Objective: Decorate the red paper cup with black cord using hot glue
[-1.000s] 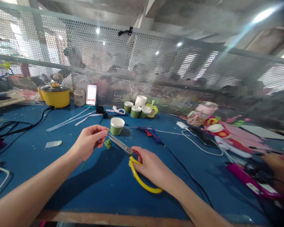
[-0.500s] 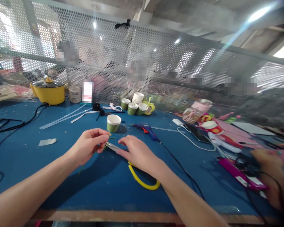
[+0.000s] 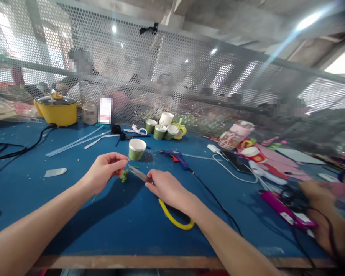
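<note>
Fingertips pinched together, my left hand [image 3: 103, 170] holds a thin green stem. A small leafy green sprig [image 3: 124, 176] hangs just under those fingers; whether it joins the stem is hard to see. My right hand [image 3: 171, 188] grips scissors [image 3: 176, 222] with yellow handles, the blades pointing up and left toward the left fingertips. The scissors lie partly hidden behind that hand. Just beyond the fingertips stands a paper cup [image 3: 136, 152], green outside and white inside. A blue hot glue gun [image 3: 176, 158] lies to the right of the cup.
Several green and white cups [image 3: 160, 132] stand together by the mesh screen. A yellow electric pot [image 3: 57, 113], a jar [image 3: 89, 114] and a lit phone [image 3: 105, 110] are back left. A purple power strip [image 3: 287, 211], cables and another person's arm [image 3: 322, 203] occupy the right.
The scissor blades have drawn back slightly right of my left fingertips, with my right hand moving a little right and down. The green sprig now shows more clearly. The view has shifted slightly.
</note>
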Motion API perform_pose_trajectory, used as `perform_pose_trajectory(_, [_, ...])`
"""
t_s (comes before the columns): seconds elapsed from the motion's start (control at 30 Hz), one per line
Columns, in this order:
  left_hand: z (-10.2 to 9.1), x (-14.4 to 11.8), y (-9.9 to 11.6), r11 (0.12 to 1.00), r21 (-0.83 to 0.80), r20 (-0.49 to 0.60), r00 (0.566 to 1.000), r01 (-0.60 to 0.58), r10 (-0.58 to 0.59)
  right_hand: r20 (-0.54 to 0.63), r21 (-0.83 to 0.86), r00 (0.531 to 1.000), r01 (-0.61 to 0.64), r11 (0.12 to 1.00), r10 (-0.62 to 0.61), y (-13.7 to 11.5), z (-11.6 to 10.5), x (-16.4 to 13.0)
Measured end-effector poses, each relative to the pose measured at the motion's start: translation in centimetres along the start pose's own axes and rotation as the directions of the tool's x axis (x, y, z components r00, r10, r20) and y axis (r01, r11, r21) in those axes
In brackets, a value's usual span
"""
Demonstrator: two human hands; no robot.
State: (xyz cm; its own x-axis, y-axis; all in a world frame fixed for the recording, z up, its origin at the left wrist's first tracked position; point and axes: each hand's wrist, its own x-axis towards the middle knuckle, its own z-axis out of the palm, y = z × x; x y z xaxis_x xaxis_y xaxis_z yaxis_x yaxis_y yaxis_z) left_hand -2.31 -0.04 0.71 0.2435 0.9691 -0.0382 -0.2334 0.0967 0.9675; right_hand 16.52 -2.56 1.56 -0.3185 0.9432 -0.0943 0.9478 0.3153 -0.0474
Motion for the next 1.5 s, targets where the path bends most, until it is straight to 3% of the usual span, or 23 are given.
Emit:
perform_pose_trajectory(0.2, [0.3,0.2,-1.2,0.992,0.084,0.052,0.994,0.093,-0.098,-0.041,-0.057,0.986,-0.162,0.985,0.16,1.5,-1.2,-0.6])
perform_pose_trajectory(0.33, [0.5,0.3,-1.5,0.987,0.122,0.043,0.993,0.105,-0.111,-0.022,-0.088,0.971,-0.239,0.967,0.238,2.6,-0.9,-0.1])
perform_pose_trajectory(0.5, [0.4,0.2,-1.2,0.981,0.187,0.032,0.998,0.05,-0.057,-0.039,-0.048,0.975,-0.221,0.974,0.219,2.6,-0.2,0.3])
perform_pose_trajectory(0.57, [0.5,0.0,-1.0,0.982,0.187,0.021,0.999,0.036,-0.041,-0.097,0.107,0.986,-0.126,0.986,0.136,1.8,-0.5,0.3])
perform_pose_trajectory(0.63, [0.7,-0.2,-0.9,0.988,0.154,0.03,0.999,0.021,-0.026,-0.189,0.4,0.981,0.035,0.916,0.045,0.7,-1.0,0.3])
perform_pose_trajectory(0.73, [1.1,-0.6,-0.7,0.996,0.091,0.056,0.998,0.014,-0.019,-0.238,0.68,0.971,0.161,0.715,0.008,-1.1,-1.2,0.3])
perform_pose_trajectory(0.8, [1.3,-0.8,-0.7,0.996,0.087,0.047,0.999,0.016,-0.02,-0.24,0.747,0.971,0.175,0.642,0.015,-1.8,-0.9,0.5])
perform_pose_trajectory(0.97, [1.5,-0.9,-0.8,0.985,0.17,-0.001,1.0,-0.029,0.029,-0.277,0.776,0.956,0.162,0.61,0.098,-2.4,0.5,0.8])
perform_pose_trajectory(1.17, [1.6,-0.9,-0.9,0.962,0.261,0.006,0.997,-0.081,0.082,-0.231,0.86,0.964,0.139,0.491,0.13,-2.6,0.8,0.9])
perform_pose_trajectory(1.23, [1.6,-1.0,-0.9,0.952,0.288,0.013,0.994,-0.105,0.106,-0.262,0.837,0.958,0.164,0.522,0.119,-2.6,0.8,0.9])
perform_pose_trajectory(1.4, [1.5,-1.0,-1.2,0.932,0.336,0.025,0.991,-0.134,0.134,-0.465,0.62,0.884,0.286,0.731,0.049,-2.5,0.8,0.9])
perform_pose_trajectory(1.5, [1.5,-1.0,-1.3,0.913,0.376,0.014,0.986,-0.158,0.165,-0.502,0.587,0.864,0.302,0.751,0.046,-2.6,0.8,0.8])
